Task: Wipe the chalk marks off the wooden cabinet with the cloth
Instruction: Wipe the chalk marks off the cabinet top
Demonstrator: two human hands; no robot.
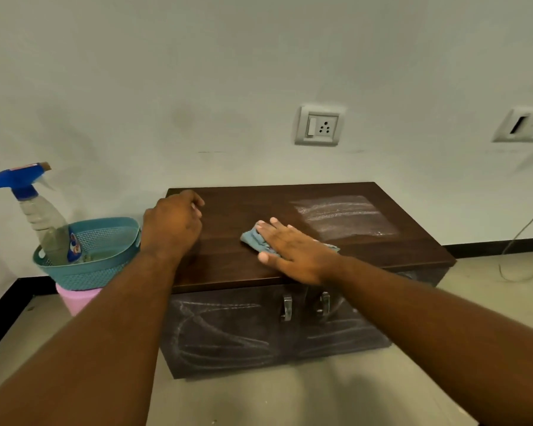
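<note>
Two bare forearms reach in from the bottom corners of the frame toward a low, dark wooden cabinet (228, 259) that stands against a pale wall in the centre.

The right hand (293, 250) lies flat, palm down, on the cabinet top near its front edge, at the middle of the frame. Its fingers are straight and slightly spread, pressing one small light blue cloth (254, 239) against the wood. The cloth is bunched, and shows past the fingertips on the left and as a sliver at the wrist side on the right.

The left hand (173, 222) rests at the upper left corner of the cabinet top, fingers curled loosely downward and close together. It touches the wood and holds nothing, as far as the blurred fingertips allow one to tell.

One smeared white chalk patch (345, 218) covers the right part of the cabinet top, just right of the cloth and apart from it. More chalk lines (216, 330), curved and straight, cross the two front doors below. Two metal handles (286, 307) sit side by side at the middle of the doors.

At the left of the frame, one teal plastic basket (105, 269) sits on a pink stool (74, 299), just beside the cabinet. One spray bottle (43, 222) with a blue trigger head leans inside the basket. Two wall sockets (319, 126) are set in the wall at the upper right, the second cut off by the frame edge.
</note>
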